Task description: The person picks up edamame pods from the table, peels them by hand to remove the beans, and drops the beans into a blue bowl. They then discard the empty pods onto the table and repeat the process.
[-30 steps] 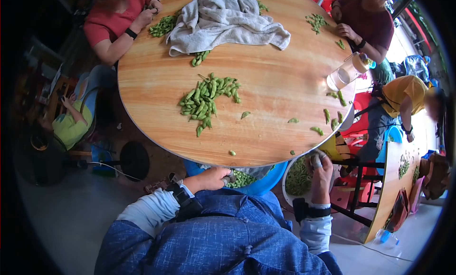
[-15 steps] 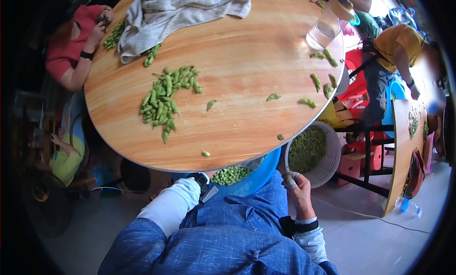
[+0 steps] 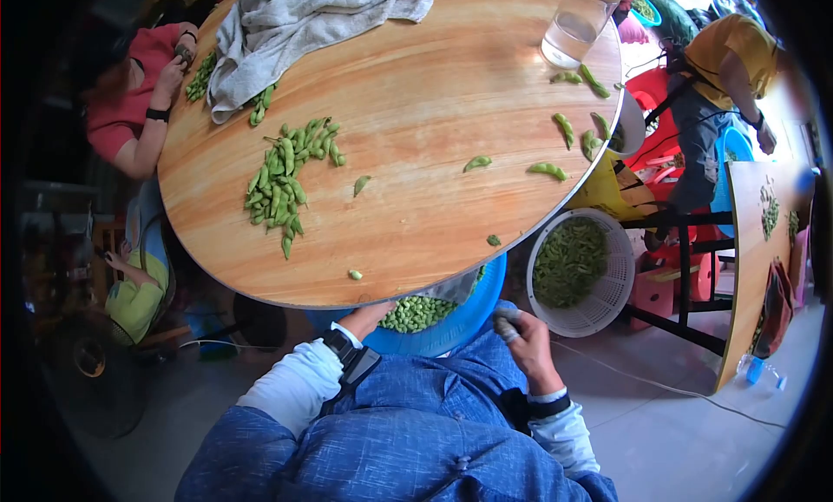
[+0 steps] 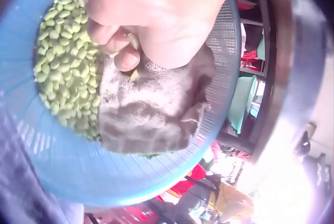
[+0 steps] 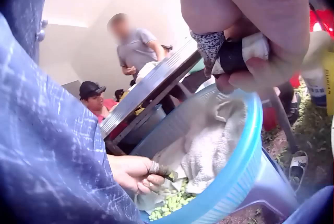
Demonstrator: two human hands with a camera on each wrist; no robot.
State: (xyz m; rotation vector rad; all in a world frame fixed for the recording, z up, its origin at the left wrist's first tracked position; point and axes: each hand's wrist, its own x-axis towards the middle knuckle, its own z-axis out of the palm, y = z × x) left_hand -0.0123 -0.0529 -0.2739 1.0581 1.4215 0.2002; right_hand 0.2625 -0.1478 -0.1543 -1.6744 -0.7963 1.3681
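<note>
The blue basket [image 3: 493, 285] held shelled beans [image 4: 68, 65], with a damp-looking cloth [image 4: 146, 114] lying beside them inside it. The hands were apart: the left hand [image 4: 156, 18], above the basket, pinched a bit of green pod [image 4: 134, 73]; the right hand [image 3: 529, 346], its fingers partly wrapped, was bent just right of the basket, and whether it held anything could not be told. Beyond the basket, the table [image 3: 416, 198] bore a heap of pods [image 3: 282, 185].
</note>
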